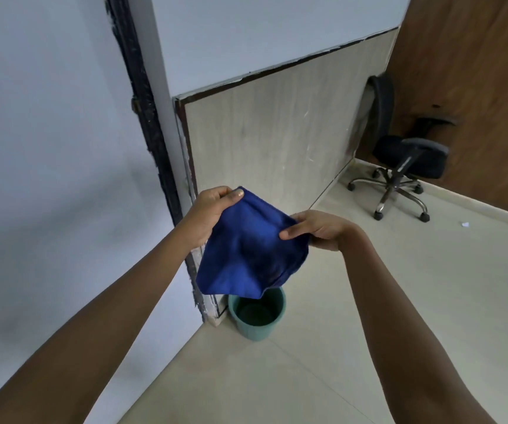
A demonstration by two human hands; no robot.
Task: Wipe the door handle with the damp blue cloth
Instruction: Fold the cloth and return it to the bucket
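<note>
The blue cloth (pixel 246 249) hangs spread out between my two hands at mid-frame. My left hand (pixel 209 214) pinches its upper left corner between thumb and fingers. At the cloth's right edge my right hand (pixel 313 229) grips it, thumb on top. The cloth's lower edge droops just above a teal bucket (pixel 257 315) on the floor. No door handle shows in this view; only a small dark metal fitting (pixel 136 104) sits on the black door frame edge (pixel 145 96) to the upper left.
A pale wooden panel (pixel 277 133) leans along the wall behind the cloth. A black office chair (pixel 402 154) on castors stands at the far right by a brown wooden wall (pixel 476 87). The floor is light tile, with a white scrap (pixel 464 224) on it.
</note>
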